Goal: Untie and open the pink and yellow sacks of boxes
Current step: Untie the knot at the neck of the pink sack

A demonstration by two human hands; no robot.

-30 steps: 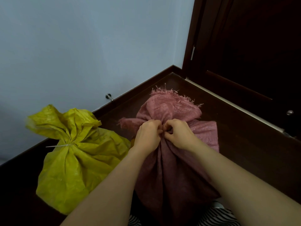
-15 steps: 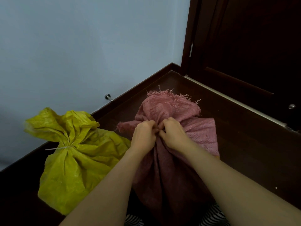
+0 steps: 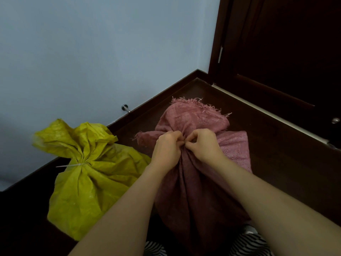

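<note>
Pinching pink sack [image 3: 193, 182] neck: both hands, left hand [image 3: 167, 149], right hand [image 3: 203, 145].

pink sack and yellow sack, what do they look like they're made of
Pink sack: likely woven plastic sacking, matte; its top edge is frayed into loose strands and a fine weave shows. Yellow sack: probably the same woven plastic, slightly glossy, with stiff crinkled folds; its neck is cinched by a thin pale tie, maybe plastic strip, too small to tell.
</note>
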